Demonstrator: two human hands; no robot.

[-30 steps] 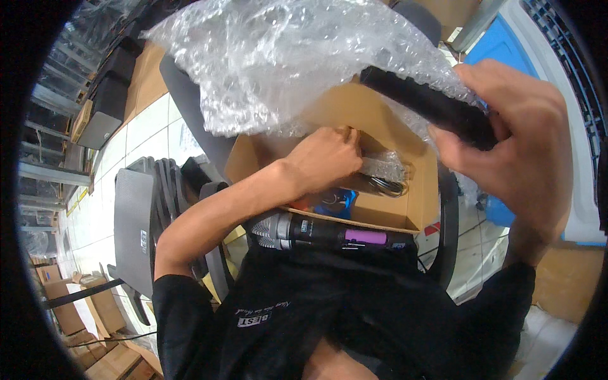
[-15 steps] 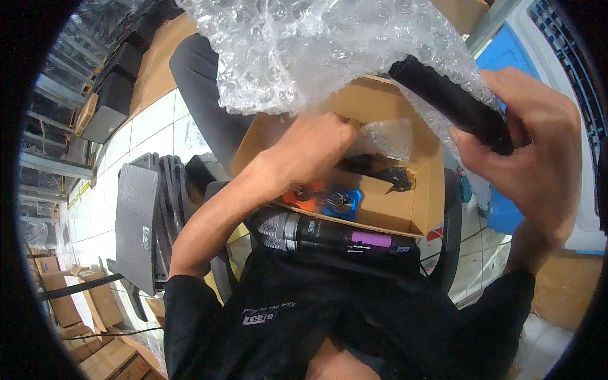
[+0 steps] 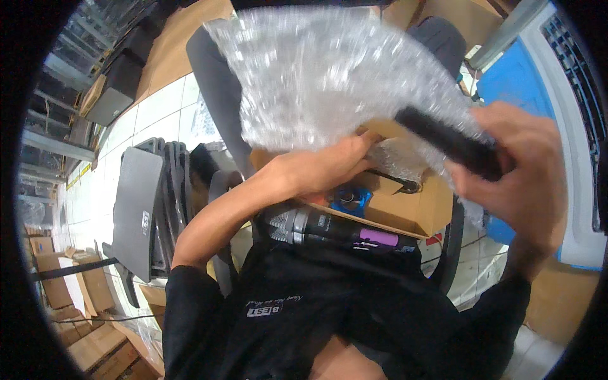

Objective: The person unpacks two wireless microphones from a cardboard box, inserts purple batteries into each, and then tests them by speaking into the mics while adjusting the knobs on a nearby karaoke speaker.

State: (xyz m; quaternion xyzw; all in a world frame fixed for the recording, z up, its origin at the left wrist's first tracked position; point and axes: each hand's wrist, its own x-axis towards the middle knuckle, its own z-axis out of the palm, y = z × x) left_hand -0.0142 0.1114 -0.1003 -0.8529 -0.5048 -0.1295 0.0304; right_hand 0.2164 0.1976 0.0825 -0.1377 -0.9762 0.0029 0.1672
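My right hand is closed around a black cylinder, blurred by motion. A large sheet of bubble wrap spreads from beside that hand over the far part of an open cardboard box. My left hand reaches over the box, its fingers closed at a smaller piece of bubble wrap; whether they grip it is partly hidden. Inside the box lies a blue item with a metal ring. Along the box's near side rest wireless microphones with silver grilles and a purple panel, on my lap.
Grey and black panels stand together on the tiled floor at left. Cardboard boxes are stacked at the lower left. A white and blue plastic unit stands close by my right hand. Shelving runs along the far left.
My right hand and the black cylinder have come down a little, with the large bubble wrap sheet shifting nearer. My left hand has moved slightly right and nearer, covering the orange item in the box.
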